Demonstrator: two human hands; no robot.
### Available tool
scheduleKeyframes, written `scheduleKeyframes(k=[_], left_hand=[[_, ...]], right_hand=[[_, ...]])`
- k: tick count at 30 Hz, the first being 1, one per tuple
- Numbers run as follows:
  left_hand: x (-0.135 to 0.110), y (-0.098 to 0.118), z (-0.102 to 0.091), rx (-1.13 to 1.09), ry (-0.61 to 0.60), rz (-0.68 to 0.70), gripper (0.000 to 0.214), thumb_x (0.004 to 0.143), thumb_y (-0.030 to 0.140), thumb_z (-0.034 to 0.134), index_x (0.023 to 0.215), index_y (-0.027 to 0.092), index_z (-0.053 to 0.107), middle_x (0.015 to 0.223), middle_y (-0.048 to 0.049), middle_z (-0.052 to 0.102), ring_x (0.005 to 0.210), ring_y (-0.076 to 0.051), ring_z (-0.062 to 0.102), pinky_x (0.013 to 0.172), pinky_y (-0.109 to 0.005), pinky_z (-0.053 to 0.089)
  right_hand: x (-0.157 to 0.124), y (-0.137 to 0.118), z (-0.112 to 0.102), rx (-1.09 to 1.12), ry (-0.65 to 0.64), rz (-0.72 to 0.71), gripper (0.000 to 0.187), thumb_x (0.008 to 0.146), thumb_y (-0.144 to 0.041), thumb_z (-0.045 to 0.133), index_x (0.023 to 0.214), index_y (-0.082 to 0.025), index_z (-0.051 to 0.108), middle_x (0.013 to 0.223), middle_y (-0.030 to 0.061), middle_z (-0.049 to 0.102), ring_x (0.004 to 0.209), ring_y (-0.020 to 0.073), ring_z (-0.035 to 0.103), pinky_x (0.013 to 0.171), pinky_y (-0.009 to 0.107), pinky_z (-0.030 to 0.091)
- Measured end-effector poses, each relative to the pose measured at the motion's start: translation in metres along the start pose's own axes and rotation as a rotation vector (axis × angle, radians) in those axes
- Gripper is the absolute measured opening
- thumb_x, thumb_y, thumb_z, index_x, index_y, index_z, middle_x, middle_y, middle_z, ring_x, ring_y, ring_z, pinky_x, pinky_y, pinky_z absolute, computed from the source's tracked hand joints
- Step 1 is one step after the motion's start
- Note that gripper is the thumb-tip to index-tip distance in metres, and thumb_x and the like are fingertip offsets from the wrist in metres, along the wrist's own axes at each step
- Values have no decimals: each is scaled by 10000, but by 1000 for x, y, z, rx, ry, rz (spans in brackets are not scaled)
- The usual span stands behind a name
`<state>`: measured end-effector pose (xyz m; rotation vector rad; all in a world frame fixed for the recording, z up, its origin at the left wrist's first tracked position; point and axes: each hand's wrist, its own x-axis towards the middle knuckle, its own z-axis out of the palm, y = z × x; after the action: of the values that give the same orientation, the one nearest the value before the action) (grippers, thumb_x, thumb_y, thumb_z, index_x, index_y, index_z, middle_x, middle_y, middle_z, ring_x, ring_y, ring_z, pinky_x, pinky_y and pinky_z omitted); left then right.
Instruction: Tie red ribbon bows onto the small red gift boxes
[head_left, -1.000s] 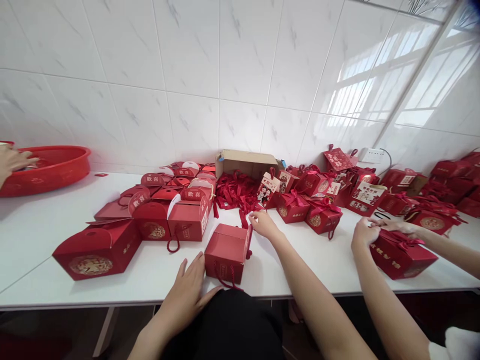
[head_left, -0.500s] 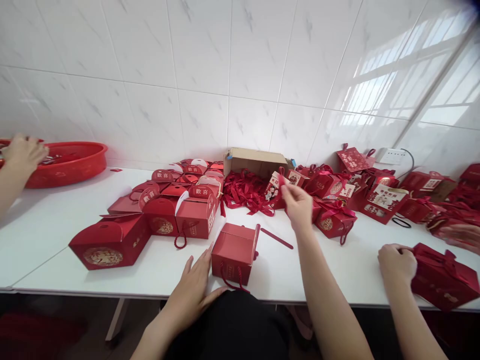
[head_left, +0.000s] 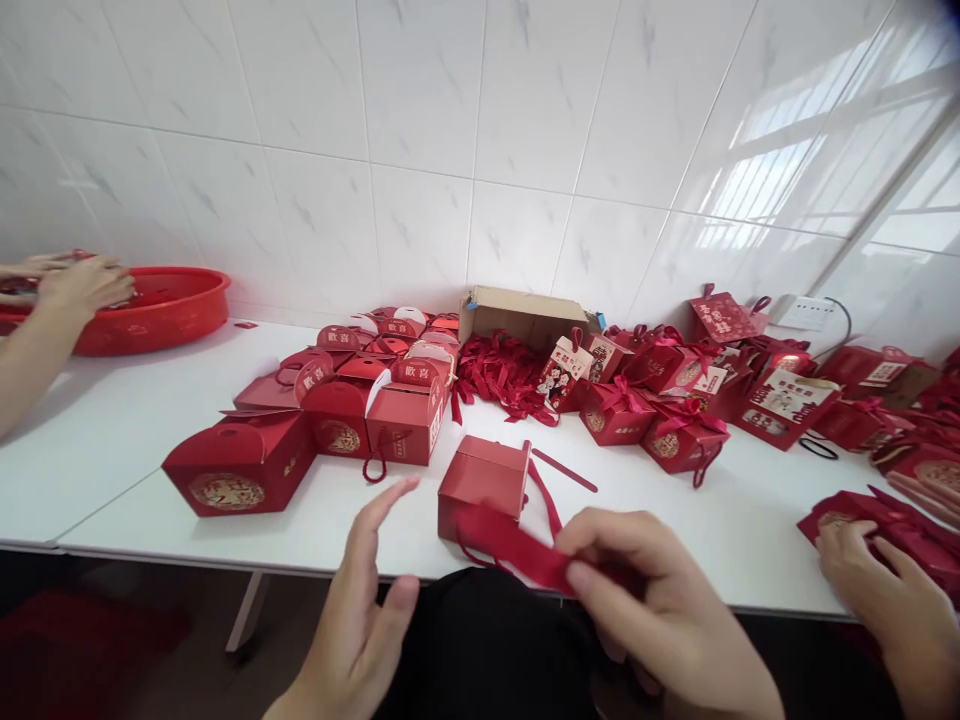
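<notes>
Between thumb and fingers, my right hand (head_left: 645,585) pinches a dark red ribbon (head_left: 525,552), slightly blurred. The ribbon hangs across the front of a small red gift box (head_left: 484,472), and a strip of it trails beside the box's right side. A red cord handle shows low on that box near the table edge. My left hand (head_left: 360,600) is raised left of the box, empty, with thumb and fingers apart. A thin dark red strip (head_left: 564,470) lies on the table behind the box's right side.
Several red gift boxes (head_left: 337,440) stand at the left. A cardboard box (head_left: 517,305) spills a pile of ribbons (head_left: 504,375) by the wall. Ribbon-tied boxes (head_left: 686,440) fill the right. A co-worker's hand (head_left: 862,570) touches a box there; another person's hands work over a red basin (head_left: 172,320).
My right hand has come back from the ribbon pile to the near box, bringing a ribbon. My left hand has lifted off the box's side. The view has shifted slightly.
</notes>
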<state>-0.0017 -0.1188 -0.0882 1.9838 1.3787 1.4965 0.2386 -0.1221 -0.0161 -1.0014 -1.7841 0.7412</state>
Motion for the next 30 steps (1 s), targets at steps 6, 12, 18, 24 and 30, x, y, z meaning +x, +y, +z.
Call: scheduleKeyframes(k=[6,12,18,24,30], left_hand=[[-8,46,10,-136,-188,-126,327,857,377,526,1163,270,567,1117,-72,649,1026,-238,622,891,-339,517],[-5,45,18,-305,-80,-214,175,871,323,511,811,212,632,785,-27,655,758,-161,646,709,-216,530],[11,58,19,-199,-78,24,157,857,235,540,745,184,638,772,-33,651,714,-141,631,652,-200,522],[32,63,29,-1,-61,222,77,801,213,632,729,192,652,690,11,620,628,-102,612,622,-181,496],[29,58,41,24,-93,239,26,820,221,599,815,200,613,750,11,630,678,-108,622,634,-180,511]], right_hand=[[2,3,18,-185,-268,43,123,832,-218,528,864,-250,643,696,-7,601,690,137,534,643,224,445],[3,5,11,-215,-343,-14,148,796,-123,486,821,-207,606,698,-12,596,619,112,504,558,206,388],[3,9,8,-99,-294,-85,219,804,-136,563,1000,-211,627,900,19,645,808,135,573,766,238,452],[2,11,14,353,-172,5,278,933,-307,453,1172,-241,577,1038,58,619,892,153,599,796,286,493],[1,19,24,300,-14,84,132,859,-291,581,921,-179,613,806,25,601,691,118,532,645,245,444]])
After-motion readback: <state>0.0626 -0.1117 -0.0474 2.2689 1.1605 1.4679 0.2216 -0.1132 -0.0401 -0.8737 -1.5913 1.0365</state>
